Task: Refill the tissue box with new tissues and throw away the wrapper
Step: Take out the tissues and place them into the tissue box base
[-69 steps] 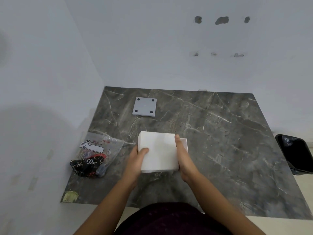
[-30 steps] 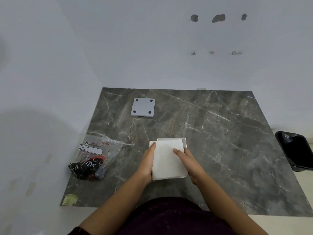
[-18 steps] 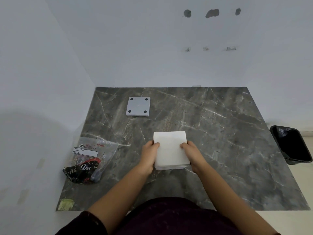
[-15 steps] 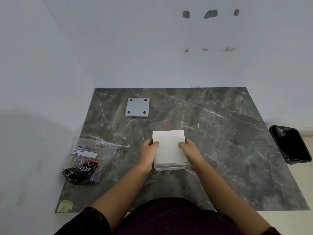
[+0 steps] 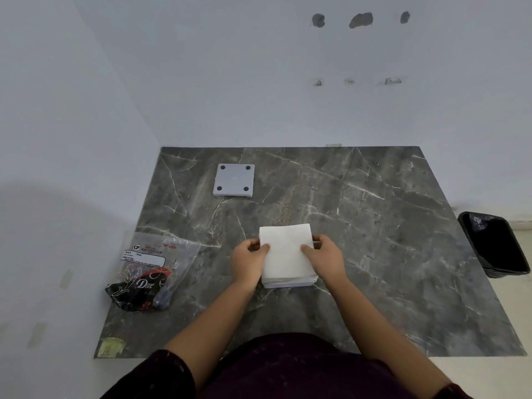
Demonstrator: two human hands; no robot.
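Pressing the tissue stack (image 5: 286,250) lower into the white box (image 5: 290,282) than before, left hand (image 5: 248,262) and right hand (image 5: 326,259) fingers pinch its sides, mid-surface (image 5: 374,240); wrapper (image 5: 157,260) by the left edge, white walls behind.

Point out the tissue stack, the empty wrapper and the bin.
tissue stack (image 5: 285,251), head view, bare top sheet.
wrapper (image 5: 157,256), head view, printed label.
bin (image 5: 495,246), head view, dark liner inside.

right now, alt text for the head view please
Both hands, left hand and right hand, press a white tissue stack into a box on a dark marble table. A plastic wrapper lies left, a square lid behind, a black bin right.
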